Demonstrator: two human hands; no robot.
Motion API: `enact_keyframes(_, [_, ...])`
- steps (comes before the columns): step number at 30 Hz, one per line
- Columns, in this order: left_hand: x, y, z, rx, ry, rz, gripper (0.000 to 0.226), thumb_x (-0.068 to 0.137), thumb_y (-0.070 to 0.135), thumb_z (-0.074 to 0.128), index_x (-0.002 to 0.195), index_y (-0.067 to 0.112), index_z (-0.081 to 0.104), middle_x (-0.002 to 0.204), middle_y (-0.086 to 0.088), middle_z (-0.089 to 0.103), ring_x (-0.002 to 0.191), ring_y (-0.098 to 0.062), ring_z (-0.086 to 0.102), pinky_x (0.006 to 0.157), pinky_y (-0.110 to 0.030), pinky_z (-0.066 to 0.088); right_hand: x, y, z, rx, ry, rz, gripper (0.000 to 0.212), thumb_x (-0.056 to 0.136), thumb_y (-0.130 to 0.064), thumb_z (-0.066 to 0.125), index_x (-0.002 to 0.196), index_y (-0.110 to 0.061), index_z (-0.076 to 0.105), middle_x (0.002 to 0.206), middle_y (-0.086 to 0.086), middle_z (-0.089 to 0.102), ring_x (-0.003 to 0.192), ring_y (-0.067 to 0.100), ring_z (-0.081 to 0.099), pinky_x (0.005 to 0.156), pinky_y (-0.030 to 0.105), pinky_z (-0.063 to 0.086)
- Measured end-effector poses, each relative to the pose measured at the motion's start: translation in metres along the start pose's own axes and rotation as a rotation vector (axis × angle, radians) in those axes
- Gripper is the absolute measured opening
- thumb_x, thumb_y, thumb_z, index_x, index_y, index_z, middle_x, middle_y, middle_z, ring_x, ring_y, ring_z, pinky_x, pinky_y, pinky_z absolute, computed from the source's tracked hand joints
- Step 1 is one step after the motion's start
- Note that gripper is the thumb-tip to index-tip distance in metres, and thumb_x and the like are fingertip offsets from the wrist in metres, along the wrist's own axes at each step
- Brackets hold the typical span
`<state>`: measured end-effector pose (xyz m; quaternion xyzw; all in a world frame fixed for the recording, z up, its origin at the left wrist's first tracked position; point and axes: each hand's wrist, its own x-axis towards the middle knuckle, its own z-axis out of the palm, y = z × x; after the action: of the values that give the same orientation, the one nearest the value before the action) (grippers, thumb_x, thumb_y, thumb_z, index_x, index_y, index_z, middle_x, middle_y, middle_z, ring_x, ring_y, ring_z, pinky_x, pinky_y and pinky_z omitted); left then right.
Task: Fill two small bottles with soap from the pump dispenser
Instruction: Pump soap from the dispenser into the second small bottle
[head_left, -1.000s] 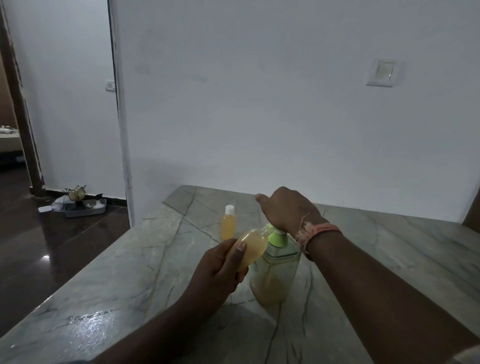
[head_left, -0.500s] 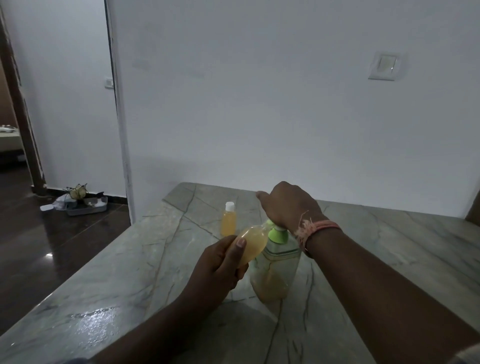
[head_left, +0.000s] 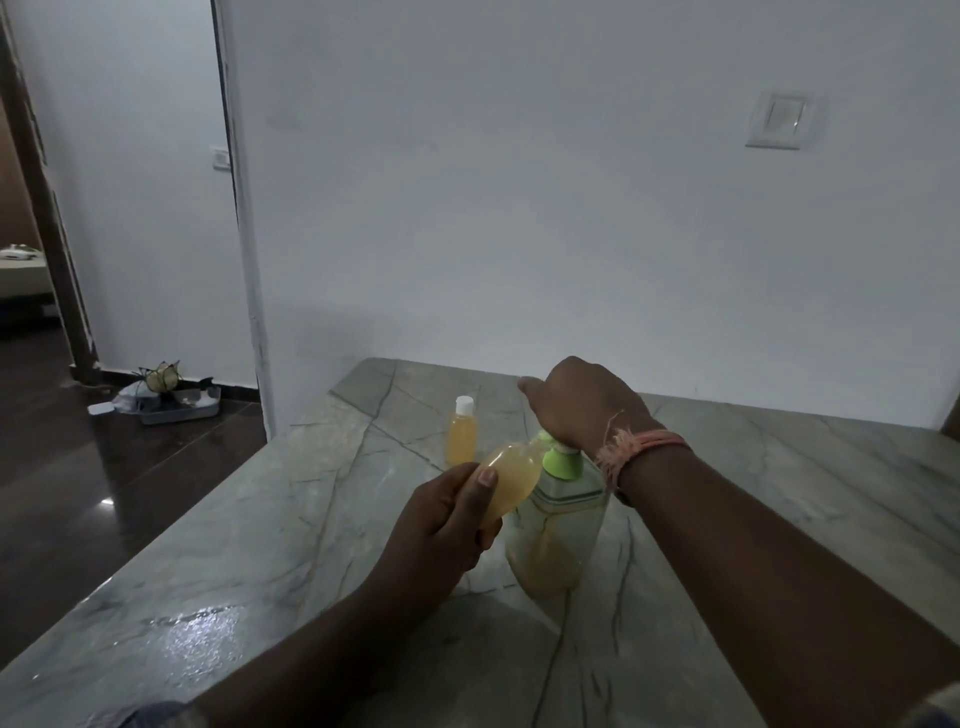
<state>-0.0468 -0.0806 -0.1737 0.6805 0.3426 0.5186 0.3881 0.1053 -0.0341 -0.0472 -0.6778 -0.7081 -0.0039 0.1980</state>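
The second bottle is being filled. The left hand is wrapped around a small open bottle, thumb across its side, holding it tilted with its mouth up against the green spout of the pump dispenser; whether the mouth sits exactly under the nozzle cannot be told, because the right hand hides that spot. The right hand rests palm-down on the pump head, fingers curled over it and one finger pointing away toward the wall; it covers the top rather than gripping it, and whether the pump is pressed down cannot be told. The held bottle looks nearly full of amber soap. The dispenser stands upright on the marble counter with soap showing in its lower part. Just behind it, the other small bottle stands capped with a white lid and filled with the same amber liquid, so that one looks finished. The next move likely calls for only a short, gentle press or none at all, watching the level so it does not overflow, then lifting the small bottle away without dripping, setting it level and capping it. No loose cap is visible on the counter.
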Motion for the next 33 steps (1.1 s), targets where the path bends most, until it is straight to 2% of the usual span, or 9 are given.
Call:
enact_keyframes(4, [-0.001, 0.0001, -0.0013, -0.02, -0.006, 0.005, 0.031, 0.095, 0.048, 0.043, 0.093, 0.024, 0.062, 0.064, -0.001, 0.057, 0.052, -0.012, 0.049, 0.048, -0.023, 0.041, -0.0003, 0.0007, -0.0028, 0.028, -0.041, 0.014, 0.044, 0.097, -0.032, 0.041, 0.055, -0.019, 0.045, 0.066, -0.002, 0.05, 0.084, 0.027, 0.061, 0.078, 0.033, 0.051])
enact_keyframes(8, [-0.0017, 0.0016, -0.0003, -0.032, -0.01, 0.004, 0.026, 0.097, 0.045, 0.043, 0.088, 0.034, 0.064, 0.064, -0.002, 0.057, 0.052, -0.014, 0.048, 0.047, -0.027, 0.04, 0.0027, -0.0009, -0.0046, 0.046, 0.002, 0.06, 0.041, 0.091, -0.045, 0.046, 0.061, -0.017, 0.05, 0.064, -0.001, 0.054, 0.063, 0.019, 0.055, 0.061, 0.028, 0.042])
enact_keyframes(13, [-0.0004, -0.0013, -0.001, -0.016, -0.012, 0.013, 0.029, 0.098, 0.045, 0.043, 0.091, 0.025, 0.063, 0.063, -0.002, 0.058, 0.052, -0.014, 0.049, 0.047, -0.026, 0.04, 0.0037, 0.0043, 0.0031, 0.144, -0.016, 0.101, 0.044, 0.094, -0.043, 0.044, 0.061, -0.016, 0.051, 0.069, 0.003, 0.057, 0.078, 0.027, 0.06, 0.068, 0.03, 0.042])
enact_keyframes(17, [-0.0009, -0.0008, -0.0015, -0.025, -0.015, -0.001, 0.031, 0.096, 0.047, 0.044, 0.095, 0.022, 0.063, 0.064, -0.001, 0.058, 0.052, -0.012, 0.049, 0.048, -0.026, 0.041, 0.0009, 0.0007, -0.0012, 0.076, -0.087, 0.099, 0.036, 0.098, -0.034, 0.041, 0.079, -0.011, 0.06, 0.091, 0.009, 0.061, 0.092, 0.029, 0.059, 0.085, 0.036, 0.049])
enact_keyframes(21, [-0.0022, 0.0006, -0.0014, -0.03, -0.015, -0.007, 0.038, 0.094, 0.051, 0.044, 0.097, 0.018, 0.063, 0.062, -0.001, 0.057, 0.051, -0.011, 0.049, 0.048, -0.023, 0.04, 0.0023, -0.0037, -0.0048, 0.034, -0.088, 0.101, 0.041, 0.094, -0.044, 0.043, 0.064, -0.018, 0.047, 0.07, 0.001, 0.052, 0.078, 0.024, 0.056, 0.073, 0.031, 0.046])
enact_keyframes(24, [-0.0019, 0.0007, -0.0017, -0.034, -0.013, 0.0, 0.029, 0.095, 0.049, 0.044, 0.095, 0.029, 0.065, 0.064, -0.001, 0.058, 0.052, -0.013, 0.049, 0.048, -0.025, 0.041, 0.0058, -0.0023, -0.0025, 0.059, -0.026, 0.09, 0.043, 0.092, -0.048, 0.043, 0.062, -0.018, 0.05, 0.066, 0.0, 0.054, 0.067, 0.019, 0.055, 0.065, 0.029, 0.042])
enact_keyframes(26, [-0.0008, -0.0001, -0.0014, -0.017, -0.012, 0.005, 0.024, 0.095, 0.048, 0.043, 0.088, 0.038, 0.064, 0.064, -0.001, 0.059, 0.052, -0.014, 0.05, 0.048, -0.026, 0.042, 0.0059, 0.0011, 0.0009, 0.102, -0.003, 0.102, 0.044, 0.094, -0.046, 0.042, 0.062, -0.017, 0.051, 0.068, 0.002, 0.057, 0.07, 0.022, 0.057, 0.067, 0.03, 0.044])
enact_keyframes(30, [-0.0008, -0.0013, -0.0014, -0.012, -0.013, 0.007, 0.025, 0.096, 0.048, 0.043, 0.088, 0.035, 0.063, 0.064, -0.001, 0.059, 0.051, -0.013, 0.05, 0.048, -0.027, 0.042, 0.0035, 0.002, 0.003, 0.043, -0.04, 0.085, 0.035, 0.097, -0.032, 0.041, 0.075, -0.011, 0.058, 0.086, 0.008, 0.062, 0.088, 0.03, 0.061, 0.08, 0.035, 0.051])
enact_keyframes(33, [-0.0019, -0.0006, -0.0021, -0.019, -0.01, 0.016, 0.025, 0.098, 0.044, 0.043, 0.087, 0.037, 0.064, 0.063, -0.002, 0.058, 0.051, -0.013, 0.049, 0.047, -0.028, 0.041, 0.0033, 0.0004, 0.0006, 0.02, -0.062, 0.108, 0.035, 0.095, -0.035, 0.042, 0.072, -0.013, 0.057, 0.074, 0.003, 0.054, 0.08, 0.026, 0.058, 0.076, 0.032, 0.049])
